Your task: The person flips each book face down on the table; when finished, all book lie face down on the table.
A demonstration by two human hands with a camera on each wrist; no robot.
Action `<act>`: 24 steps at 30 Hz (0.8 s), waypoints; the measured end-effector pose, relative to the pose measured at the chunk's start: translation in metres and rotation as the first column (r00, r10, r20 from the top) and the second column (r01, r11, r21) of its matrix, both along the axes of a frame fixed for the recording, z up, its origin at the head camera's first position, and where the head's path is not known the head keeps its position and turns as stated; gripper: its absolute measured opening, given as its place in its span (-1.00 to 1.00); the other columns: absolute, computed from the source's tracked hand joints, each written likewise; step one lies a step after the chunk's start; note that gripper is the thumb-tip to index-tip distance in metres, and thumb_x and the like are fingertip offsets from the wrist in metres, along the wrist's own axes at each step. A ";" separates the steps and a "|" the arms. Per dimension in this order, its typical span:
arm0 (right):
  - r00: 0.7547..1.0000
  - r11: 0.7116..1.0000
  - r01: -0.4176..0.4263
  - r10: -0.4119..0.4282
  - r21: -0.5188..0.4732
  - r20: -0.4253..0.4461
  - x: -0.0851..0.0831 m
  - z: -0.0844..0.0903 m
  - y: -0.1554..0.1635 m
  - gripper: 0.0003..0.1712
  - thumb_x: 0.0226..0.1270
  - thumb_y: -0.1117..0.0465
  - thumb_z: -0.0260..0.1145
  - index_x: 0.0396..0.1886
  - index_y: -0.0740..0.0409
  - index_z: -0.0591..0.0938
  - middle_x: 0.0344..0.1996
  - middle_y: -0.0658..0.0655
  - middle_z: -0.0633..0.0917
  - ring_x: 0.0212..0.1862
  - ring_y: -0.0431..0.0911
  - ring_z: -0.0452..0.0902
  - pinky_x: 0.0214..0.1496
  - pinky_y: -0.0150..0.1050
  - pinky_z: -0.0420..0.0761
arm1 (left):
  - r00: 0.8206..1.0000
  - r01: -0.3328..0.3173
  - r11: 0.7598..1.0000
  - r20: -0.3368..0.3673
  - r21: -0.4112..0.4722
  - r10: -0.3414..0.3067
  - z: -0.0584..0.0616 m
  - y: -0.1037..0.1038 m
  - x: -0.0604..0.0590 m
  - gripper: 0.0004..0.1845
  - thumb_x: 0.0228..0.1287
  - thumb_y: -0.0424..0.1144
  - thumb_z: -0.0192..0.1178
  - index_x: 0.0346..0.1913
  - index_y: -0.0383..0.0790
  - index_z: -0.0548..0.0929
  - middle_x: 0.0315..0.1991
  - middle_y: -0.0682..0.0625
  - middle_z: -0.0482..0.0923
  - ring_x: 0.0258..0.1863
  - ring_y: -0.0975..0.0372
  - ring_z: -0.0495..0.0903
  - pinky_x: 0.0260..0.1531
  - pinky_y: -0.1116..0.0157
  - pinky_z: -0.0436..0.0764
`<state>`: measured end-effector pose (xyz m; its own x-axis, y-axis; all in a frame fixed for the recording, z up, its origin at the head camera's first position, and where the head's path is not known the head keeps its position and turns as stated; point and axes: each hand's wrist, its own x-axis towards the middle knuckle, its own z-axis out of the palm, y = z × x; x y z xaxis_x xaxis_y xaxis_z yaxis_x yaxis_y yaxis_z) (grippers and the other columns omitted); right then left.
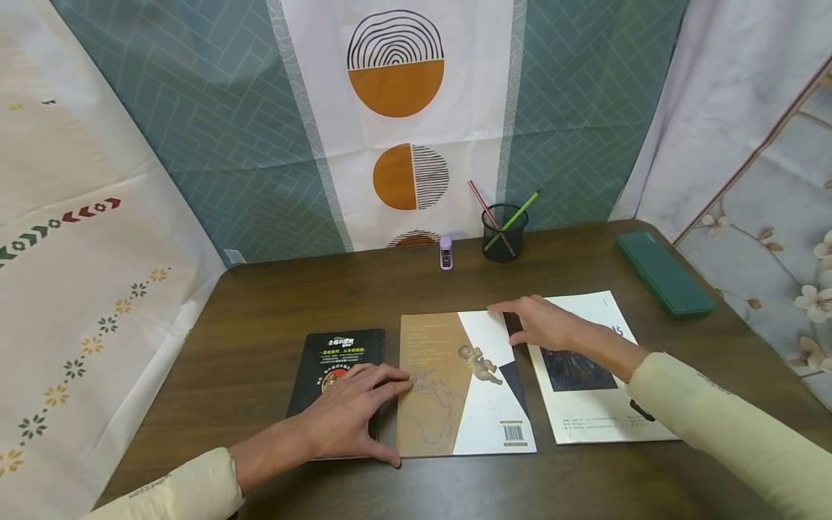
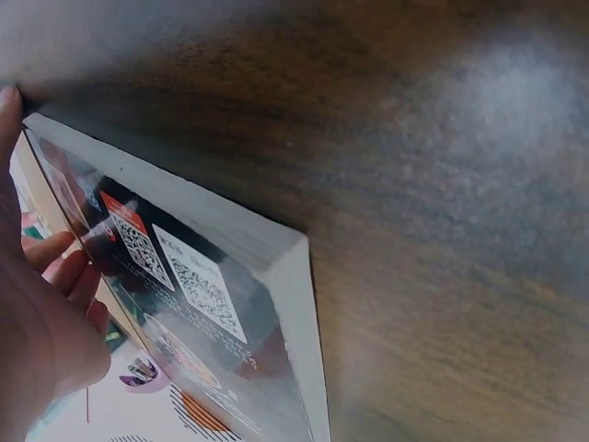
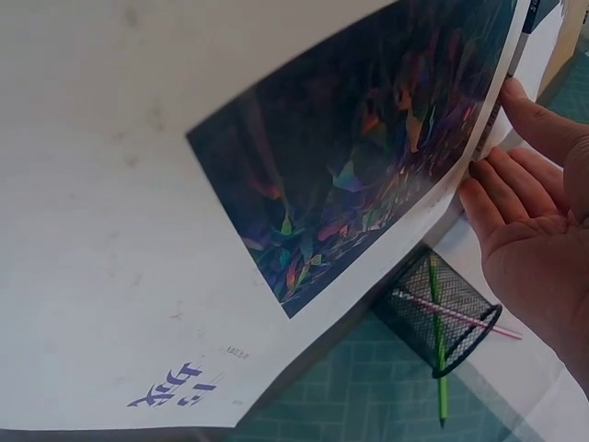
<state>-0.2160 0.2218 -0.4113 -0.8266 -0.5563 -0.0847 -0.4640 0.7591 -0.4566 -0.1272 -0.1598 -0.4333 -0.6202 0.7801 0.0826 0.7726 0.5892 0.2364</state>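
Aligning books | left hand (image 1: 354, 412) flat, fingers spread, on black glossy paperback (image 1: 338, 365) | right hand (image 1: 549, 325), fingers straight, pressing tan-and-white paperback (image 1: 458, 386), mid-table beside white art-cover book (image 1: 594, 393) | next, likely: square edges evenly.

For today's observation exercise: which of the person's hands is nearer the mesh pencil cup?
Right. The right hand lies just below the pencil cup; the left hand rests farther away, on the black book.
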 end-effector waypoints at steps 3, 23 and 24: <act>1.000 1.000 0.000 0.000 -0.001 0.004 -0.001 -0.001 0.000 -0.21 0.24 0.40 0.59 0.46 0.32 0.53 0.37 0.33 0.61 0.39 0.28 0.52 0.32 0.13 0.57 | 1.000 -0.008 1.000 0.005 -0.006 0.008 0.000 0.001 -0.001 0.12 -0.09 0.62 0.42 0.47 0.01 0.57 0.40 0.14 0.43 0.35 0.18 0.43 0.37 0.02 0.46; 1.000 1.000 -0.019 0.019 -0.005 0.015 -0.004 -0.003 -0.001 -0.21 0.25 0.42 0.58 0.48 0.33 0.52 0.40 0.33 0.57 0.43 0.28 0.48 0.37 0.14 0.52 | 1.000 -0.008 1.000 -0.019 -0.028 0.008 -0.001 0.001 -0.003 0.14 -0.12 0.67 0.36 0.46 0.00 0.56 0.38 0.15 0.43 0.36 0.20 0.43 0.41 0.09 0.45; 1.000 1.000 -0.021 0.021 -0.005 0.013 -0.004 -0.003 -0.001 -0.21 0.25 0.42 0.58 0.48 0.33 0.52 0.41 0.34 0.57 0.43 0.28 0.48 0.37 0.14 0.52 | 1.000 -0.008 0.999 -0.016 -0.031 0.008 -0.001 0.001 -0.003 0.15 -0.12 0.68 0.36 0.46 0.01 0.55 0.38 0.15 0.42 0.36 0.21 0.43 0.42 0.09 0.44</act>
